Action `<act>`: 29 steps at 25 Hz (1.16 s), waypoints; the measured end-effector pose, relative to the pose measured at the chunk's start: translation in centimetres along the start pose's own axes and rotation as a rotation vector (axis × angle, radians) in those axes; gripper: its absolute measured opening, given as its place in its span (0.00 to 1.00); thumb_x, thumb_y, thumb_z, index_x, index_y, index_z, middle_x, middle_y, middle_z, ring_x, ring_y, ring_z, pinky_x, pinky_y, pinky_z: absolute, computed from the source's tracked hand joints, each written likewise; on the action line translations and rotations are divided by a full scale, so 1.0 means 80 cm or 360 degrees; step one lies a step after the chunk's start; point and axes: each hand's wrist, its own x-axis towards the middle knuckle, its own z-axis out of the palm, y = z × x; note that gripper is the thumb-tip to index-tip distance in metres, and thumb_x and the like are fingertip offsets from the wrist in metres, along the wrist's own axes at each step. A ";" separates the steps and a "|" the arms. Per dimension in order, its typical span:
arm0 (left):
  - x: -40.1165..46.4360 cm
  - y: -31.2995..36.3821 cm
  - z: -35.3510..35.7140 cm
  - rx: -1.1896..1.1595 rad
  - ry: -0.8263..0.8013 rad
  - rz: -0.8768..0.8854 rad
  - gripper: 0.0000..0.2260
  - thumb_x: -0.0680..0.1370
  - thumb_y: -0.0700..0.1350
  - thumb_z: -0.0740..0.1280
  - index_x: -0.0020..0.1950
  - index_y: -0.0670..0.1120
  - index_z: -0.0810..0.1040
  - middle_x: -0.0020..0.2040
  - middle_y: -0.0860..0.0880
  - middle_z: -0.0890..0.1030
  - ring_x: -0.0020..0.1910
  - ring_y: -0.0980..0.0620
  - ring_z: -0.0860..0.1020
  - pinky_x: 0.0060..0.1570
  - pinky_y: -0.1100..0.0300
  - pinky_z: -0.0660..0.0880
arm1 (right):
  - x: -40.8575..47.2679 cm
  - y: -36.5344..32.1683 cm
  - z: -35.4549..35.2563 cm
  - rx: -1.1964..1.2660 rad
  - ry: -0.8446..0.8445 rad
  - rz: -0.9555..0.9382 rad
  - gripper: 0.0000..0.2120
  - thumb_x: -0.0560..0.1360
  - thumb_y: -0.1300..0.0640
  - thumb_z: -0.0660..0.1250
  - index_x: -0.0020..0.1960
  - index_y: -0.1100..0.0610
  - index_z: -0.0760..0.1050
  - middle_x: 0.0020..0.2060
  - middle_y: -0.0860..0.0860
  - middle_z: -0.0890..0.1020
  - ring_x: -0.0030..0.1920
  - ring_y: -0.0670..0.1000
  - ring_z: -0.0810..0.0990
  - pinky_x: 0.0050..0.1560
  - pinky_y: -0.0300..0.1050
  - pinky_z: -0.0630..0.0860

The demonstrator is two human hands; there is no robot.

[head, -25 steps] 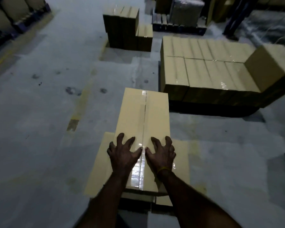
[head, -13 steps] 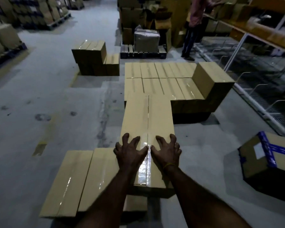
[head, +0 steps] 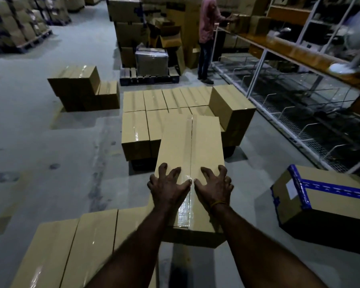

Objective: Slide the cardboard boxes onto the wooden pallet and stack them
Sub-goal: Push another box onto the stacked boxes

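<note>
- Long box (head: 190,154) points straight ahead, far end over the pallet stack (head: 154,113)
- Left hand (head: 167,189) and right hand (head: 213,189) press its near end, fingers spread and clawed: no closed grip

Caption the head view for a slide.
Both hands, left hand and right hand, press on a long cardboard box reaching toward the stacked boxes.

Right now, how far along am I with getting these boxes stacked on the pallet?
Done: a full bottom layer of boxes sits on the pallet, and one second-tier box is up at its right end. In hand: your left hand and right hand press on the long box, whose far end reaches over that layer. Left: the row of boxes beside you, and probably the floor stack.
</note>
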 end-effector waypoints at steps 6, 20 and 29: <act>0.127 0.075 0.048 -0.0030 -0.0032 -0.0003 0.31 0.69 0.74 0.60 0.71 0.65 0.69 0.75 0.54 0.58 0.68 0.39 0.64 0.65 0.44 0.65 | 0.146 0.026 -0.016 -0.0042 0.0020 0.0017 0.28 0.71 0.34 0.64 0.69 0.38 0.69 0.71 0.53 0.57 0.68 0.62 0.64 0.68 0.59 0.62; 0.374 0.223 0.141 0.0058 -0.0052 -0.0047 0.33 0.70 0.75 0.59 0.72 0.64 0.67 0.76 0.53 0.57 0.69 0.39 0.64 0.64 0.44 0.64 | 0.451 0.083 -0.029 -0.0010 -0.0049 -0.0009 0.27 0.71 0.36 0.65 0.69 0.38 0.69 0.72 0.52 0.56 0.70 0.62 0.63 0.69 0.60 0.61; 0.541 0.381 0.236 0.0063 0.0024 -0.0259 0.33 0.68 0.75 0.60 0.72 0.65 0.68 0.75 0.53 0.59 0.69 0.38 0.65 0.64 0.44 0.65 | 0.707 0.177 -0.049 0.0009 -0.0189 -0.0177 0.27 0.71 0.35 0.65 0.69 0.37 0.69 0.73 0.52 0.56 0.71 0.60 0.61 0.71 0.61 0.59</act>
